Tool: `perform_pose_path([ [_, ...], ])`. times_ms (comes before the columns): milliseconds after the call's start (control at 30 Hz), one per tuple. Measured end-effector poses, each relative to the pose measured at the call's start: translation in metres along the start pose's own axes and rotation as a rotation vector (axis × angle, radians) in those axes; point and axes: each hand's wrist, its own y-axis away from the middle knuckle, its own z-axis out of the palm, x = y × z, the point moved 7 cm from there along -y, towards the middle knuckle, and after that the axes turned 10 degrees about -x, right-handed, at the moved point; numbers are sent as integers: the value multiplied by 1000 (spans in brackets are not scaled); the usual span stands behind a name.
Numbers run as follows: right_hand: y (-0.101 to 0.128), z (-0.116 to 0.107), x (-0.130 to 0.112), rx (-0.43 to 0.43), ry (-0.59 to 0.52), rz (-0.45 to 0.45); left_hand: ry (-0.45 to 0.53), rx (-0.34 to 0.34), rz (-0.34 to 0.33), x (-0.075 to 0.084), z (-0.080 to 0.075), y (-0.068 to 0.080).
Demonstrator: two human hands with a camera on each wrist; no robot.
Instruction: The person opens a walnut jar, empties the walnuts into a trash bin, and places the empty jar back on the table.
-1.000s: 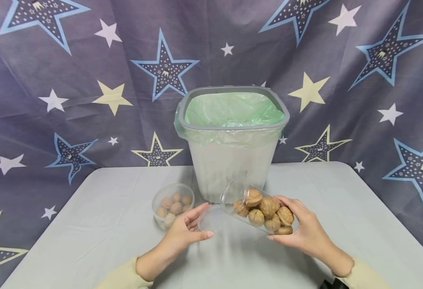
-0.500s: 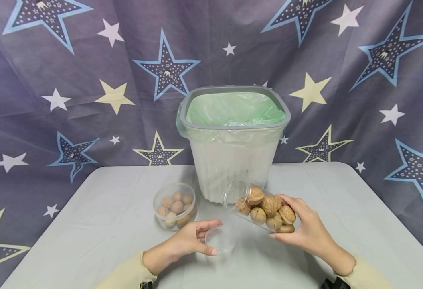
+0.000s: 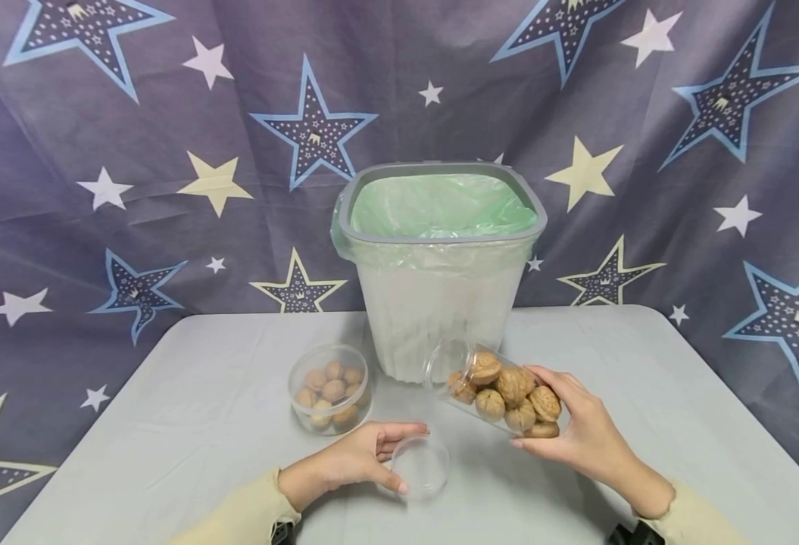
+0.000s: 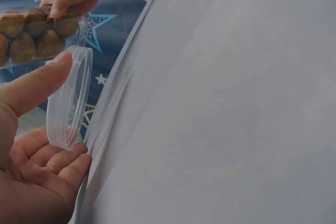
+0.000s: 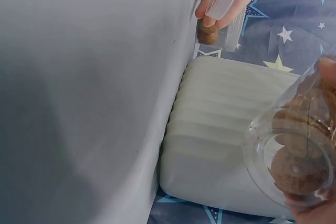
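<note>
My right hand [image 3: 586,424] grips a clear plastic jar [image 3: 438,365] by its base end. Several walnuts [image 3: 513,386] fill it. The jar lies tilted, its uncapped mouth facing left; in the right wrist view that round mouth [image 5: 252,145] shows close up. With thumb above and fingers below, my left hand [image 3: 365,458] holds a clear round lid [image 3: 421,465] by its edge. The left wrist view shows the lid [image 4: 68,100] standing on edge between thumb and fingertips. Behind the left hand, a round clear tub [image 3: 294,367] holds several brown nuts [image 3: 333,390].
A white bin [image 3: 433,310] with a grey rim and a green bag liner [image 3: 440,204] stands at the table's back, just behind the jar. The pale table [image 3: 188,439] ends at a dark star-patterned curtain [image 3: 399,83].
My left hand has moved toward me and slightly right with the lid, away from the nut tub, which now shows fully. The right hand and jar have barely shifted.
</note>
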Motion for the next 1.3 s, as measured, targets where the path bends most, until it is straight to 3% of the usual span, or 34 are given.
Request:
perform_pose_path([
  [133, 0, -2, 1, 8, 6, -3, -22, -24, 23, 1, 0, -1],
  [300, 0, -3, 1, 12, 12, -11, -119, -40, 54, 2, 2, -2],
  [567, 0, -6, 5, 21, 14, -16, -238, -56, 34, 5, 6, -2],
  [933, -3, -22, 5, 47, 53, -40, -226, -62, -3, 7, 5, -2],
  [1133, -3, -32, 4, 61, 72, -48, -326, -15, 34, 18, -2, 1],
  [1300, -5, -43, 1, 73, 89, -70, -401, 53, 123, 44, -17, 7],
])
